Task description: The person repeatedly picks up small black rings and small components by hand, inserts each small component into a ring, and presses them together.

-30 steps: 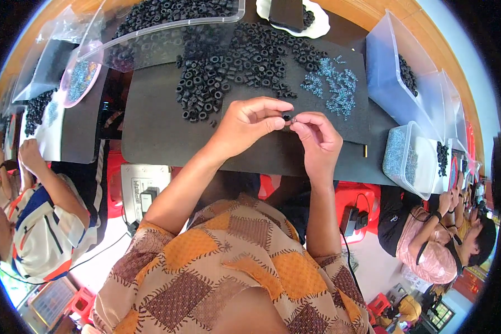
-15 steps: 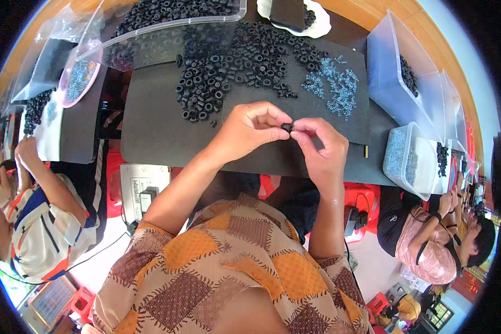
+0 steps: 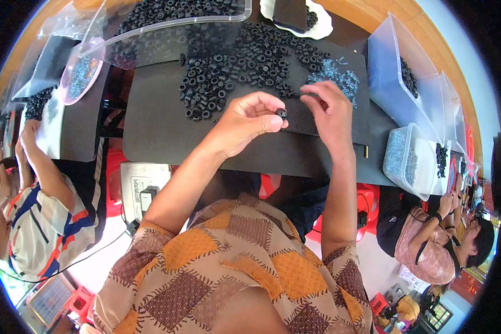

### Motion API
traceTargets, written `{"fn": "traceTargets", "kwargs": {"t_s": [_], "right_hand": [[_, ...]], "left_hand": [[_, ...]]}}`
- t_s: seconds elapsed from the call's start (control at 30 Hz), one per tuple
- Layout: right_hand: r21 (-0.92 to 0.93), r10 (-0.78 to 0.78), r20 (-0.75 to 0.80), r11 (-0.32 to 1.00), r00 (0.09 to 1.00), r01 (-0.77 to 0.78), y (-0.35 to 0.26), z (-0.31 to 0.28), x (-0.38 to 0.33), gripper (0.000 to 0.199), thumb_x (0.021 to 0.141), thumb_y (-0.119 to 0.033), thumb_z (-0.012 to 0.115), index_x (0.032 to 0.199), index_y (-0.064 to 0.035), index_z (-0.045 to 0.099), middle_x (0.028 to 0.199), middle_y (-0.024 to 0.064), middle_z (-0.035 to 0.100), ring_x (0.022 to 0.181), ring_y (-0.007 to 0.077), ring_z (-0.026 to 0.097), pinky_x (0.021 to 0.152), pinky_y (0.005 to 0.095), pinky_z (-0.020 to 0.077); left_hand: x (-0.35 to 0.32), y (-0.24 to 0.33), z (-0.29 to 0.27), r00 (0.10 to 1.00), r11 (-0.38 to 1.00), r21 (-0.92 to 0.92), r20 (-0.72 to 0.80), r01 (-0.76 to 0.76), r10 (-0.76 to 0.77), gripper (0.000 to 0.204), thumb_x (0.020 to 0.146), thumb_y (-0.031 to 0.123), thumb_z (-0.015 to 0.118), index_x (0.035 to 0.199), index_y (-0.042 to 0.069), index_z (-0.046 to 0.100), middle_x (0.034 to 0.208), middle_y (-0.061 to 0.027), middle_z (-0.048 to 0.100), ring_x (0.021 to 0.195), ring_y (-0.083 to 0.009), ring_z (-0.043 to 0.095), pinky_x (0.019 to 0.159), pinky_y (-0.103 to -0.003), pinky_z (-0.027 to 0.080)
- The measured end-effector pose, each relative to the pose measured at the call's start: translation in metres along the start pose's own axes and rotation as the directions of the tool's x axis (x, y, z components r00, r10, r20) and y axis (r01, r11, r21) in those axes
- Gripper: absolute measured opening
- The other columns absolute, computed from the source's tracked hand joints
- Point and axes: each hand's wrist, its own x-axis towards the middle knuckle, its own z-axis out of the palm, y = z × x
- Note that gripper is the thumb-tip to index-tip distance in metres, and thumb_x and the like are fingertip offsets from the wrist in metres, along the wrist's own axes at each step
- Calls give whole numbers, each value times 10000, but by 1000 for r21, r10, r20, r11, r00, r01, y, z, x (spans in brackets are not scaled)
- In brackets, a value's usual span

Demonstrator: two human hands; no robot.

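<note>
Between the thumb and fingers of my left hand [image 3: 250, 119] is a small black cylindrical part [image 3: 282, 113], its round hollow end showing. My right hand [image 3: 329, 108] is apart from it, over the table beside a scatter of small bluish, spring-like pieces [image 3: 348, 83]. Its thumb and index finger have a gap between them, and nothing shows there. Beyond my left hand spreads a heap of black ring-shaped parts [image 3: 206, 80], lying loose on the dark board.
At the far edge a clear plastic bin [image 3: 167, 30] holds more black parts. A white scalloped dish [image 3: 320, 28] carries a dark block. To the right are a large clear bin [image 3: 392, 72] and a smaller tub [image 3: 406, 161]. Other people sit working on both sides.
My right hand has let go of the black part and moved up and right, toward the bluish pieces. My left hand keeps the part, now turned with its end visible.
</note>
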Motion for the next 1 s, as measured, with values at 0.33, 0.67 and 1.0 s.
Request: {"fn": "traceTargets", "kwargs": {"t_s": [0.33, 0.67, 1.0], "right_hand": [[-179, 47, 119, 983, 992, -25, 9, 7, -2, 144, 796, -18, 693, 936, -15, 661, 859, 151, 630, 766, 326, 642, 686, 401, 503], [16, 242, -33, 970, 970, -241, 13, 0, -35, 123, 833, 8, 666, 952, -11, 640, 846, 83, 648, 717, 166, 632, 672, 300, 500], [635, 288, -79, 752, 954, -175, 2, 17, -65, 118, 886, 25, 653, 991, -12, 615, 997, 48, 617, 822, 120, 624, 769, 258, 503]], "left_hand": [[1, 4, 2, 1000, 995, -94, -1, 29, -29, 237, 880, 26, 695, 1106, 37, 625, 1091, -85, 665, 993, -208, 672, 847, -290, 550], [2, 3, 5, 998, 997, -45, 13, 55, -55, 238, 891, 42, 678, 1120, 65, 618, 1105, -70, 659, 990, -180, 672, 840, -269, 555], [5, -1, 7, 998, 993, 115, 45, 27, -32, 248, 875, 54, 708, 1110, 31, 631, 1066, -76, 675, 976, -178, 674, 851, -288, 544]]}}
